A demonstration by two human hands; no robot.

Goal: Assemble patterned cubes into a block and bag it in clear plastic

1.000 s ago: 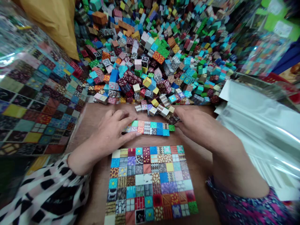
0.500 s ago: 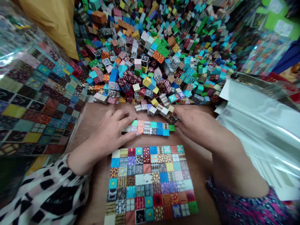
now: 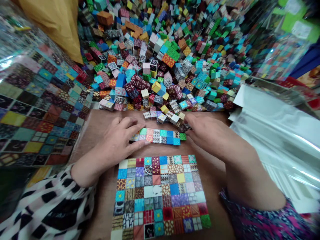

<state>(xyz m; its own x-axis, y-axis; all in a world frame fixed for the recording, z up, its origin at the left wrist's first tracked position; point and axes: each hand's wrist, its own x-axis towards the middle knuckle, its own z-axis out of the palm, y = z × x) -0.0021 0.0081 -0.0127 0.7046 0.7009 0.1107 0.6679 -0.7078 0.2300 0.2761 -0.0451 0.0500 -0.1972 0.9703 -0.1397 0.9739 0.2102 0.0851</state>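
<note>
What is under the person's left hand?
Part of a cube strip, with some patterned faces showing inside the grip of the left hand. The strip's left end is covered, so how far it runs cannot be told.

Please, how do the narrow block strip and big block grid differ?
The narrow strip shows two rows; the big grid many more. The left hand covers part of the narrow strip; the big grid lies nearer the camera. Both lie on the brown table, showing mixed colours and patterns.
</note>
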